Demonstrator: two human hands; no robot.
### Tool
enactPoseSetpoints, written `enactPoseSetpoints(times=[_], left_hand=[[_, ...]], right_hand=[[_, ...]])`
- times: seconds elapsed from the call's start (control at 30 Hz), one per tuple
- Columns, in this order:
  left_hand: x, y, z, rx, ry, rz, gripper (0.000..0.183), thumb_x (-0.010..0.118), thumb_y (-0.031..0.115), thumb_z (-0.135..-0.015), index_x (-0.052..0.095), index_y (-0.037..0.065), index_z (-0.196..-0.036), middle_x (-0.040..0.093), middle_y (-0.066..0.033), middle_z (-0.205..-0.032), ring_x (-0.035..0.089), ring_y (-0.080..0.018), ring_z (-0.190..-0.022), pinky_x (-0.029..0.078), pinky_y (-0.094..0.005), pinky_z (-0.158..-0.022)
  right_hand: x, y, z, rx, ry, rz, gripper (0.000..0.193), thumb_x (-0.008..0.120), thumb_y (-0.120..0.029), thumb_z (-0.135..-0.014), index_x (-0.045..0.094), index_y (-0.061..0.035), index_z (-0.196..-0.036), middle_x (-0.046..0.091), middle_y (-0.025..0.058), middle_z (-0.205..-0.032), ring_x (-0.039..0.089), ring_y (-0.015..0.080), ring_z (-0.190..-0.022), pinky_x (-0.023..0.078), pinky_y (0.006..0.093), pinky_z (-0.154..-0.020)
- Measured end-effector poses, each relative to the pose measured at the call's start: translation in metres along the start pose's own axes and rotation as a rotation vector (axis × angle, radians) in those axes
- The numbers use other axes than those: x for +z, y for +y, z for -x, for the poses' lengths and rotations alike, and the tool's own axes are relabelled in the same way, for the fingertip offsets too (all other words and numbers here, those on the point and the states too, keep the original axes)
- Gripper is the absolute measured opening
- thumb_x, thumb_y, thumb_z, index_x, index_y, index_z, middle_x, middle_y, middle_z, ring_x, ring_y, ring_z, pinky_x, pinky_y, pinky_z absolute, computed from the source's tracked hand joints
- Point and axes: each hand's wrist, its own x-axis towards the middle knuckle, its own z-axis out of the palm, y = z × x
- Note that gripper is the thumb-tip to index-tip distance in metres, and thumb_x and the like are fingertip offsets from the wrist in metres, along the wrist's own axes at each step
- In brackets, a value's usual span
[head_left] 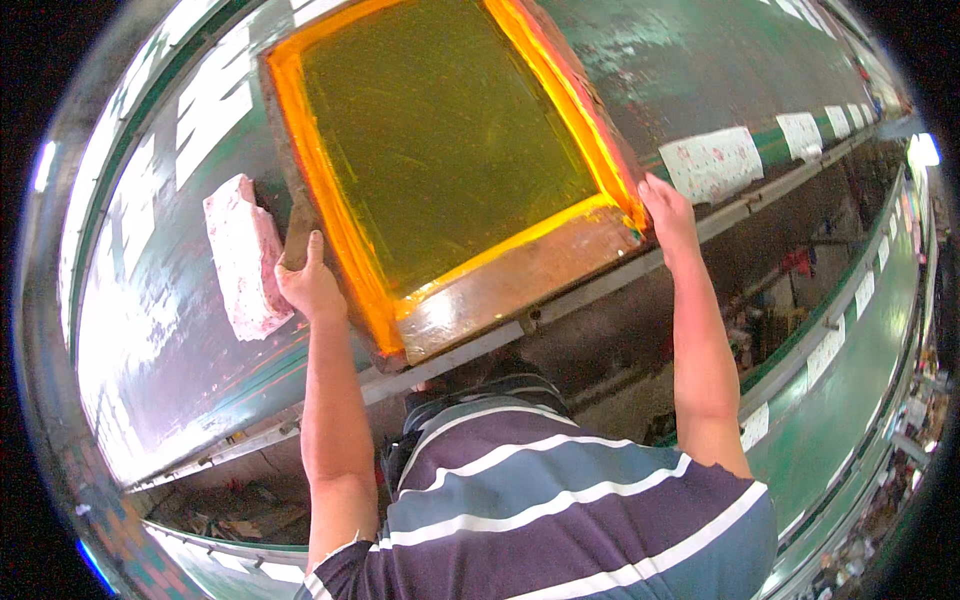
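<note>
A screen printing frame [450, 140] with dark olive mesh and bright orange-yellow margins is tilted in front of me over the long table. My left hand [313, 285] grips its left edge, thumb pointing up along the side; the fingers are partly hidden behind the frame. On the opposite edge, near the lower right corner, my right hand [668, 212] is closed round the frame. Beside my left hand a white, pink-stained folded cloth [245, 258] lies on the table. What is under the frame is hidden.
The dark green table [180, 370] has a metal rail [735, 208] along its near edge. White printed sheets [712, 165] lie in a row at the right. Behind me runs a second green table [850, 400] with more pale pieces, across a dark gap.
</note>
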Motion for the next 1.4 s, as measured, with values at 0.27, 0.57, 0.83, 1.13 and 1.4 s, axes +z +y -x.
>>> enactPoseSetpoints(times=[0.27,0.57,0.83,1.13,1.4], left_hand=[[0.005,-0.013,-0.004,-0.059,0.033,-0.028,0.046,0.097,0.015,-0.090,0.067,-0.004,-0.120,0.079,-0.0105,-0.113,0.075,-0.0195,-0.099,0.060,-0.0344,-0.092],[0.008,-0.020,-0.005,0.004,0.084,-0.096,0.054,0.088,0.037,-0.100,0.065,-0.003,-0.127,0.075,-0.0170,-0.116,0.070,-0.0279,-0.107,0.056,-0.0413,-0.099],[0.012,-0.022,-0.009,0.070,0.143,-0.204,0.049,0.075,0.037,-0.109,0.063,-0.004,-0.133,0.064,-0.0216,-0.128,0.061,-0.0366,-0.123,0.048,-0.0469,-0.112],[0.014,-0.028,-0.009,0.142,0.115,-0.152,0.050,0.073,0.037,-0.110,0.062,-0.004,-0.136,0.061,-0.0234,-0.134,0.057,-0.0392,-0.127,0.046,-0.0473,-0.114],[0.014,-0.022,-0.009,0.098,0.125,-0.163,0.050,0.072,0.035,-0.110,0.062,-0.006,-0.136,0.061,-0.0256,-0.135,0.056,-0.0416,-0.129,0.046,-0.0499,-0.115]], right_hand=[[0.041,-0.067,0.106,-0.899,-0.546,0.610,0.044,0.084,-0.014,-0.088,0.080,-0.0139,-0.132,0.069,0.0154,-0.148,0.064,0.0398,-0.140,0.051,0.0539,-0.120],[0.083,-0.088,0.106,-1.099,-0.473,0.794,0.043,0.068,-0.005,-0.091,0.080,-0.0115,-0.132,0.078,0.0116,-0.132,0.074,0.0355,-0.124,0.058,0.0494,-0.110],[0.127,-0.123,0.104,-0.975,-0.603,0.864,0.043,0.065,0.001,-0.087,0.082,-0.0078,-0.126,0.083,0.0144,-0.117,0.078,0.0364,-0.111,0.062,0.0491,-0.099],[0.129,-0.097,0.132,-1.024,-0.509,0.847,0.044,0.065,0.000,-0.089,0.082,-0.0125,-0.128,0.083,0.0122,-0.121,0.078,0.0355,-0.113,0.061,0.0492,-0.100],[0.160,-0.105,0.077,-1.128,-0.427,0.867,0.043,0.064,-0.001,-0.089,0.082,-0.0131,-0.127,0.080,0.0107,-0.119,0.075,0.0351,-0.112,0.059,0.0498,-0.099]])
